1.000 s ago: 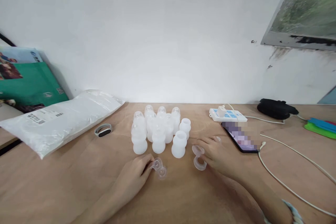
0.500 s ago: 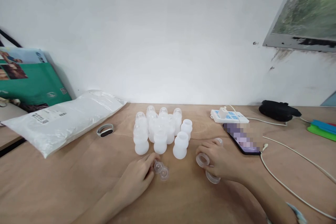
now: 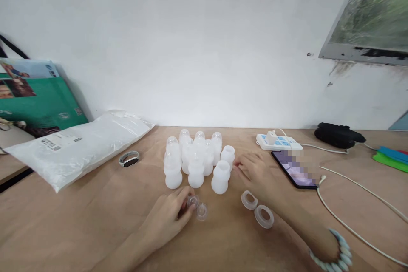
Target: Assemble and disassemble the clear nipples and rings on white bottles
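Observation:
My left hand (image 3: 174, 209) rests on the table with thumb and fingers pinched on a clear bottle nipple (image 3: 193, 201). A second clear nipple (image 3: 202, 211) lies just right of it. My right hand (image 3: 255, 171) reaches forward, fingers apart and curved, its fingertips beside the rear white open-topped baby bottle (image 3: 228, 154); contact cannot be made out. Another white baby bottle without a top (image 3: 220, 177) stands in front of that one. Near my right wrist lie two translucent collar rings (image 3: 249, 200). Several white bottles with clear domed caps (image 3: 195, 170) stand grouped behind my left hand.
On the left are a white plastic parcel (image 3: 86, 140) and a fitness band (image 3: 129, 160). At right are a phone (image 3: 291, 170), a power strip (image 3: 280, 141), a white cable (image 3: 338, 219) and a black pouch (image 3: 339, 134). The wall (image 3: 197, 51) bounds the back.
My right hand has left the two rings, now uncovered on the table, and moved forward and left to the rear open bottle. My left hand stays at the nipples, its thumb now over one.

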### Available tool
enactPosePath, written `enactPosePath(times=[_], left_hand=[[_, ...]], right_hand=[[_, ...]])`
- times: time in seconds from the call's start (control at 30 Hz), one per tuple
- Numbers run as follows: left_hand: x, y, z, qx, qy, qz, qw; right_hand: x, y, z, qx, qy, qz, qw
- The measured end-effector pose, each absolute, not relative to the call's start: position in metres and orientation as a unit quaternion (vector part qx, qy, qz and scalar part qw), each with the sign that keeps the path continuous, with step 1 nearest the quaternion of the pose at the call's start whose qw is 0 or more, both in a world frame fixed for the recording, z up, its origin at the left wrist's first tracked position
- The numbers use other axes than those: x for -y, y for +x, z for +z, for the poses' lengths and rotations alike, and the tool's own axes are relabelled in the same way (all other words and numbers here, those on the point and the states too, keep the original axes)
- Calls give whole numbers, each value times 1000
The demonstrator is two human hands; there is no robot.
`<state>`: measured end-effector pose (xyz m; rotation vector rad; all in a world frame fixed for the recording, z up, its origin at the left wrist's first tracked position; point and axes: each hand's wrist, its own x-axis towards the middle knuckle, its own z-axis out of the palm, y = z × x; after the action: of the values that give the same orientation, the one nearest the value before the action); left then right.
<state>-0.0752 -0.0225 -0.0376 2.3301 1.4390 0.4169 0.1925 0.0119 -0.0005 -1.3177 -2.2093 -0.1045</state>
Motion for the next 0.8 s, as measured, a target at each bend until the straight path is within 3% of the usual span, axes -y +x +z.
enactPosePath(times=[0.13, 0.3, 0.43, 0.53, 0.6, 0.67, 0.73, 0.8], left_hand=[[22, -76, -36, -514, 834, 138, 147], [24, -76, -34, -511, 841, 126, 124], [24, -79, -40, -496, 846, 171, 98], [26, -81, -45, -475, 845, 239, 59], [29, -80, -46, -459, 837, 297, 20], [32, -79, -44, -444, 822, 357, -21], [37, -78, -42, -432, 804, 405, -48], [41, -75, -39, -417, 799, 430, -53]], right_hand=[[-44, 175, 23, 792, -509, -67, 330], [-84, 155, 29, 814, -508, -16, 280], [-95, 158, 27, 802, -520, -10, 295], [-83, 170, 38, 742, -542, -36, 393], [-63, 178, 48, 671, -503, -45, 542], [-35, 183, 52, 635, -454, -24, 625], [-4, 184, 47, 637, -422, 47, 643], [24, 183, 32, 661, -427, 107, 608]])
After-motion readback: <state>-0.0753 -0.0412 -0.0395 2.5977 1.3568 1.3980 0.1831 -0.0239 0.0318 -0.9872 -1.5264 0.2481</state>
